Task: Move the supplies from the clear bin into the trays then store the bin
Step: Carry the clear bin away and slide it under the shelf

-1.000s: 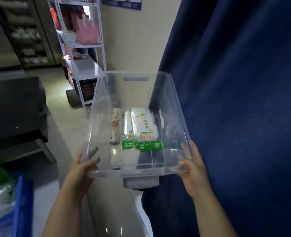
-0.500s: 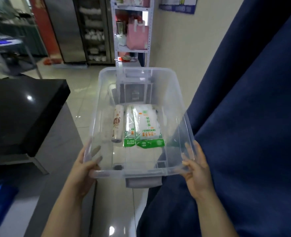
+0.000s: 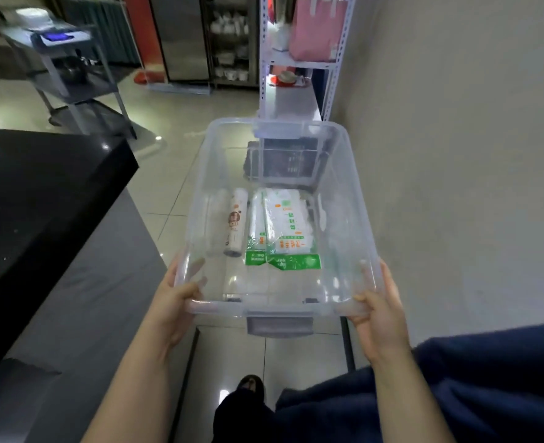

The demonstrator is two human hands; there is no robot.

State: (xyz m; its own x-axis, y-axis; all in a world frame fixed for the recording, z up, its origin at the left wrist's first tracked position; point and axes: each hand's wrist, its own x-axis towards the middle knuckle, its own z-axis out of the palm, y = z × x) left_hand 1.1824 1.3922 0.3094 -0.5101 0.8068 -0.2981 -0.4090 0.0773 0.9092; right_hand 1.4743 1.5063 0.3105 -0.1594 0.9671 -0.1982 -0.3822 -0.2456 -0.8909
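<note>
I carry the clear bin [image 3: 200,187] in the air over the tiled floor. My left hand [image 3: 174,302] grips its near left corner, and my right hand [image 3: 376,302] grips its near right corner. On the bin's bottom lie a white roll with a brown label [image 3: 235,227] and two flat packs in clear and green wrapping [image 3: 285,231], side by side. No trays are in view.
A black counter [image 3: 40,193] with a grey ledge runs along the left. A white metal shelf rack [image 3: 296,65] with a pink bag stands ahead against the beige wall. A grey cart [image 3: 69,59] is at the far left. Dark blue cloth [image 3: 456,385] hangs at the lower right.
The view has swung left and away from the blue curtain, which now fills only the lower right. The bin stays in both hands, with the wall and shelf rack now ahead.
</note>
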